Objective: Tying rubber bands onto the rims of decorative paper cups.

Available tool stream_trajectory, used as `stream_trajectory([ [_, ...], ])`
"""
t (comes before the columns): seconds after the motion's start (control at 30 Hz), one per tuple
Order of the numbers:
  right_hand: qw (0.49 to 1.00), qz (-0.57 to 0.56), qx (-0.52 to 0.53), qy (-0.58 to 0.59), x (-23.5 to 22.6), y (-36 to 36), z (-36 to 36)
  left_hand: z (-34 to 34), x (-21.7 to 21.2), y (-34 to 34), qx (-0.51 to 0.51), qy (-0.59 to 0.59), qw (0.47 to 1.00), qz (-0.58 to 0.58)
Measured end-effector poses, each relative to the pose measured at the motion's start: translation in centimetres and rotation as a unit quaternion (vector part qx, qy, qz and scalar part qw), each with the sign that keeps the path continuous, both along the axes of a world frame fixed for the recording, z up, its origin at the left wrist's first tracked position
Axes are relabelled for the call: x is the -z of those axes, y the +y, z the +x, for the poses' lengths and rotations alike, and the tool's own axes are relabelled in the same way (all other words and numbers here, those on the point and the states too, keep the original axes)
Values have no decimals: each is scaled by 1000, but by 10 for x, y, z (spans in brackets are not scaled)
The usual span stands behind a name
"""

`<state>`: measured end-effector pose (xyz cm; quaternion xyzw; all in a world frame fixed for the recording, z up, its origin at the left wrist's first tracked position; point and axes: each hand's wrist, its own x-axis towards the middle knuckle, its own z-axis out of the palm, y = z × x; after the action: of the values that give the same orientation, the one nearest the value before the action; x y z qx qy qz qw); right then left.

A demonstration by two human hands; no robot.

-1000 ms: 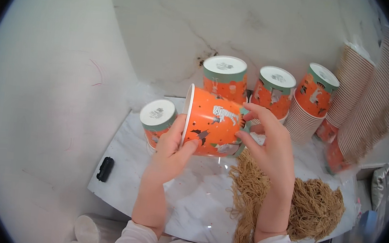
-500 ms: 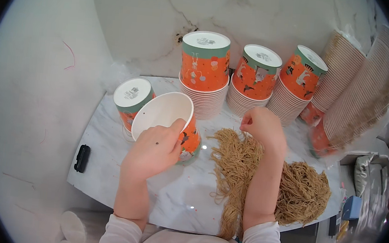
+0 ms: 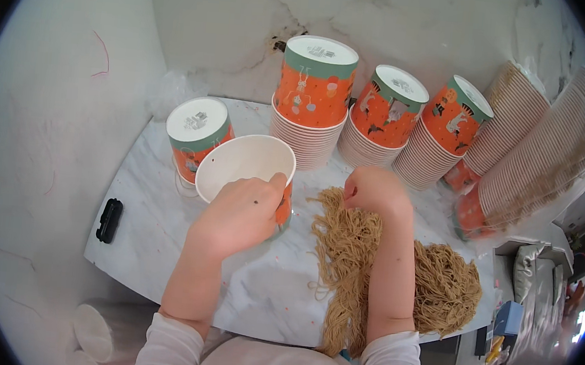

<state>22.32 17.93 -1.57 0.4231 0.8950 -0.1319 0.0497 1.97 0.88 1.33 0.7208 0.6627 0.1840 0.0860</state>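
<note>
Change: since the earlier frames you have turned the cup (image 3: 246, 171) from sideways to mouth-up and set it down on the counter (image 3: 156, 233); your right hand has left it and gone to the fibre.
Left hand: your left hand (image 3: 237, 214) grips the cup at its near rim, thumb tip hooked over the edge, fingers wrapped on the orange wall and clamped on it.
Right hand: your right hand (image 3: 374, 189) sits on the top end of the tan fibre bundle (image 3: 345, 257), fingers curled down and together into the strands; cannot tell whether they pinch any.
Cup: upright, white inside showing, just right of the single upside-down cup (image 3: 197, 132) and in front of the stacks.
Fibre: one long hank runs from your right hand down to the counter's near edge, under your forearm; a second, rounder heap (image 3: 447, 286) lies right of it, touching.
Stacks: three piles of upside-down orange cups (image 3: 313, 108) (image 3: 385, 121) (image 3: 442, 136) along the marble wall, tallest on the left.
Sleeves: two long rows of nested cups in clear wrap (image 3: 545, 156) lean at the far right.
Other: small black object (image 3: 109, 220) at the counter's left edge, well apart from both hands.
</note>
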Motion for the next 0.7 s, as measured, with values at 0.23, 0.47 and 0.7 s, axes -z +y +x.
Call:
stream_trajectory([
  [0.23, 997, 17, -13, -75, 26, -18, 11, -1, 3, 3, 19, -10, 1000, -3],
  [0.47, 996, 62, -4, -71, 57, -26, 15, -2, 8, 5, 38, -27, 999, -1],
  [0.7, 999, 13, 6, -50, 45, -33, 22, -4, 18, 13, 82, -50, 995, -15],
])
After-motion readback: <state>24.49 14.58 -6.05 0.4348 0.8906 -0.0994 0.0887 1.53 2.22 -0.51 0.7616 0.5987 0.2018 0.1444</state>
